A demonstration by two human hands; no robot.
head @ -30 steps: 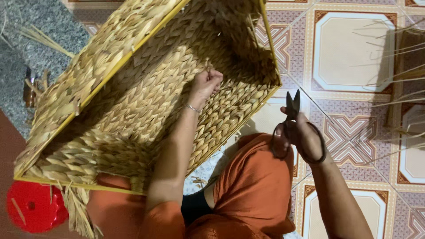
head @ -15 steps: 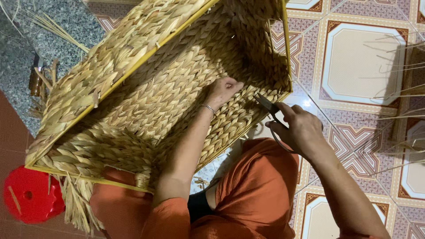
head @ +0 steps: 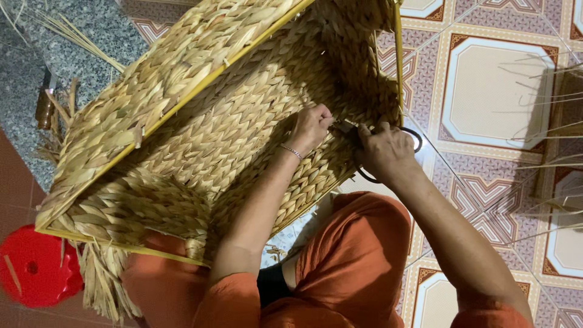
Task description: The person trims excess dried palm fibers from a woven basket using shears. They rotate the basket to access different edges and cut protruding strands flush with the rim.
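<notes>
From where I watch, the head view looks down on a large woven straw basket (head: 200, 127) with a yellow frame, tipped on its side across my lap so that its open mouth faces me; it rests on the orange-clad knees (head: 340, 255) and leans out over the tiled floor (head: 498, 91); my left hand (head: 313, 126) reaches inside the basket and presses its fingertips against the braided wall near the basket's far right corner, the grip drawn together on a bit of the weave, though I cannot tell whether a strand is actually pinched; a thin bracelet (head: 293, 152) sits on that wrist; my right hand (head: 382, 152) is just beside it, touching the same patch of wall, its grip clamped on a pair of dark-handled scissors (head: 355, 129); the handle loops show past the knuckles on the right, and the blades point left toward the left fingertips, mostly hidden, so I cannot say whether they are open; loose straw ends (head: 103, 285) hang in a fringe from the basket's near left corner; a red plastic stool (head: 36, 273) stands on the floor at the lower left, well apart from both hands; a grey stone slab (head: 36, 67) lies along the upper left with stray straws (head: 67, 30) on it; thin loose fibres (head: 546, 158) cross the tiles at the right edge.
</notes>
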